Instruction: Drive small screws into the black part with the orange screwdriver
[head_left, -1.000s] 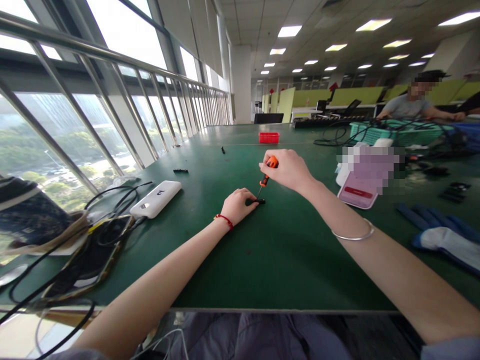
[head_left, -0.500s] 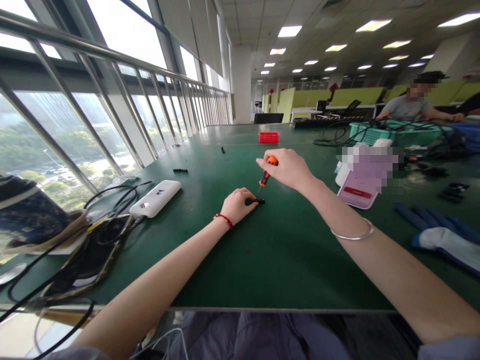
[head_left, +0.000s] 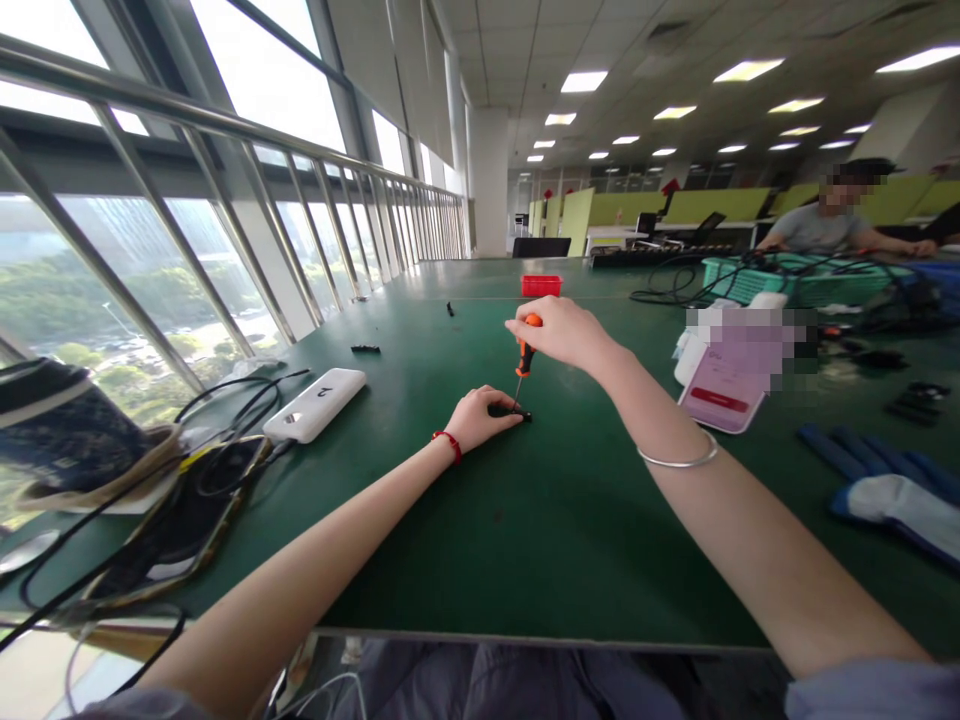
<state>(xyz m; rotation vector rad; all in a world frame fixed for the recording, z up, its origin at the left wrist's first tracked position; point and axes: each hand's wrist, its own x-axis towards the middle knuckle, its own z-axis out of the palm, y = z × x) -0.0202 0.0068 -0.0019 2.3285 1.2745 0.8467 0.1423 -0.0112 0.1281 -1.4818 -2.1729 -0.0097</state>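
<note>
My right hand (head_left: 566, 330) is closed around the orange and black handle of a screwdriver (head_left: 526, 358), which stands nearly upright. Its thin shaft points down and the tip meets a small black part (head_left: 525, 414) on the green table (head_left: 540, 560). With thumb and fingers my left hand (head_left: 480, 418) pinches that black part against the tabletop, covering much of it. What exactly the part is cannot be made out. A red band sits on my left wrist, a silver bangle on my right forearm.
Left of my hands lie a white power bank (head_left: 319, 403), cables and a phone-like dark case (head_left: 184, 530). Small black pieces (head_left: 366, 349) and a red bin (head_left: 541, 286) are farther back. On the right are a phone (head_left: 731, 385), a glove (head_left: 892, 490), a green basket (head_left: 810, 280) and a seated person.
The screwdriver has turned more upright, and my right hand has shifted slightly left over the part. My left hand still pinches the black part. The whole view has moved a little.
</note>
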